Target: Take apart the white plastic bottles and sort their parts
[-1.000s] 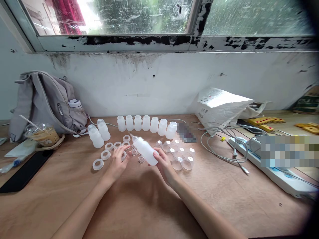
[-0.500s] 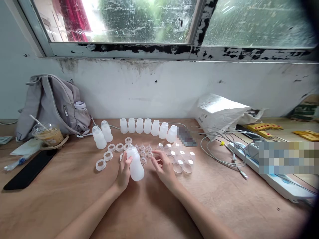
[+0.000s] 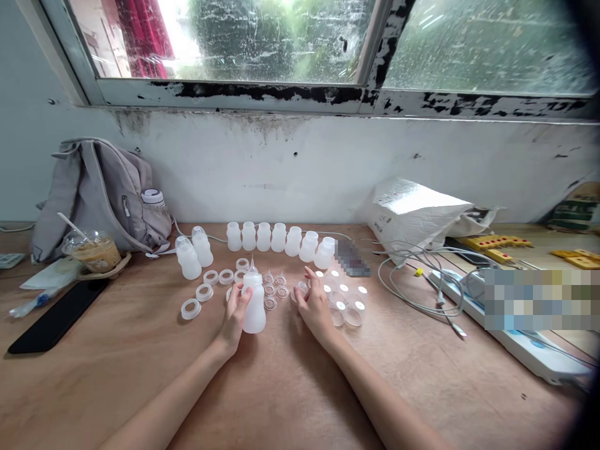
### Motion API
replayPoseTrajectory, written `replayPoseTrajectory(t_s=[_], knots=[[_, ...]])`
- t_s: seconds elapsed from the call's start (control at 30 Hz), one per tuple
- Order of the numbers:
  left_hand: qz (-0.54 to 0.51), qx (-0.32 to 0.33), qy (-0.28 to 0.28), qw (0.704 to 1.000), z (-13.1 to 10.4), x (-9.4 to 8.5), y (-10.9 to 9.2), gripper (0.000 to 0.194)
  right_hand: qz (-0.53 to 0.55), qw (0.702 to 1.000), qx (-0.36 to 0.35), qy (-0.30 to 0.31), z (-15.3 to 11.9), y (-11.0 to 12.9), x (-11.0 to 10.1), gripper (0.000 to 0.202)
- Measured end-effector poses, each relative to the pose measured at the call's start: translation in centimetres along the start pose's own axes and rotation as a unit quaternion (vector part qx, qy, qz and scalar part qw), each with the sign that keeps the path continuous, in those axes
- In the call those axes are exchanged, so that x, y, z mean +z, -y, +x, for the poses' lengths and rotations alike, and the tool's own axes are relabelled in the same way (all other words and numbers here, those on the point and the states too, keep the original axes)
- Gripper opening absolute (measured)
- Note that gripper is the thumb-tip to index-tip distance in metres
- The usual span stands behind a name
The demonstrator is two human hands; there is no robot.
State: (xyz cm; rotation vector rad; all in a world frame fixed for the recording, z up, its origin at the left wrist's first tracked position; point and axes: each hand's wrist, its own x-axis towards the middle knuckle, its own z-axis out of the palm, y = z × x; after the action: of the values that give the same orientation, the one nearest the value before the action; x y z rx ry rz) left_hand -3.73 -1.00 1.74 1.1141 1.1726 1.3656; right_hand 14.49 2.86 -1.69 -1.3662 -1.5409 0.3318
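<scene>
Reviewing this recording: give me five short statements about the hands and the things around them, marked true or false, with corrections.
1. The left hand holds a frosted white plastic bottle. True.
2. The right hand grips another bottle. False: it is beside the clear, round plastic caps.
3. A clear, pointed plastic tip tops the held bottle. True.
4. The grey fabric backpack stands right of both hands. False: it is on the left.
5. Translucent white plastic rings lie left of the held bottle. True.

Bottle [image 3: 254,310] milky white; table [image 3: 281,387] brown; backpack [image 3: 75,200] grey.
</scene>
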Motion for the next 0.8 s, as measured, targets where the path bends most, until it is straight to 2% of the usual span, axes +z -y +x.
replayPoseTrajectory(t_s=[0.13,0.2,0.27,0.33,0.4,0.5,0.57,0.67,0.8], knots=[[0.005,-0.007,0.040,0.999,0.0,0.0,0.1,0.035,0.036,0.998,0.033,0.027,-0.3,0.7,-0.4,0.031],[0.015,-0.006,0.046,0.999,0.0,0.0,0.2,0.036,0.083,0.995,0.059,0.012,-0.4,1.6,-0.8,0.032],[0.043,0.001,0.078,0.996,0.0,-0.1,0.2,0.037,0.159,0.983,0.096,0.005,-0.6,2.6,-1.2,0.040],[0.097,0.024,0.130,0.986,0.0,-0.2,0.1,0.037,0.251,0.959,0.130,0.009,-0.6,3.6,-1.7,0.041],[0.158,0.049,0.165,0.972,-0.1,-0.3,-0.1,0.035,0.339,0.928,0.156,0.012,-0.6,4.2,-2.0,0.035],[0.217,0.052,0.176,0.959,-0.3,-0.3,-0.4,0.035,0.443,0.878,0.179,0.035,-0.6,4.4,-2.2,0.027],[0.236,0.046,0.181,0.954,-0.4,-0.2,-0.5,0.035,0.473,0.859,0.186,0.055,-0.6,4.3,-2.1,0.028],[0.247,0.047,0.188,0.949,-0.5,-0.2,-0.7,0.034,0.468,0.859,0.196,0.066,-0.7,4.1,-1.9,0.030],[0.255,0.048,0.193,0.946,-0.4,-0.3,-0.7,0.035,0.446,0.870,0.211,0.006,-0.5,3.6,-1.9,0.030]])
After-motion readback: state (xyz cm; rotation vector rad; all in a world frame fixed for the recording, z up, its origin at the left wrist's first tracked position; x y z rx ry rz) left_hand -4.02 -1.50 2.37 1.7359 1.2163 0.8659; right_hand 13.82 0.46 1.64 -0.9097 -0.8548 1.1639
